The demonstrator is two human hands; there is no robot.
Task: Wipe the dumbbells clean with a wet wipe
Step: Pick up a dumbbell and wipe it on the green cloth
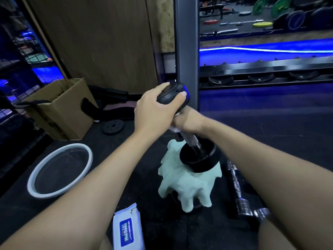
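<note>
The left hand [155, 109] curls over the upper black end of the dumbbell [193, 141], steadying it upright. The right hand [187, 121] wraps round the metal handle, a bit of white wet wipe [173, 129] showing under its fingers. The lower end stands on a pale green cloth [183, 183] on the dark floor [144, 168]. The dumbbell looks heavy, rigid and top-prone; the handle may turn slippery when wet, so the broad end is probably the safer hold. A wipe packet [127, 230] lies near, a round basin [60, 170] further left.
</note>
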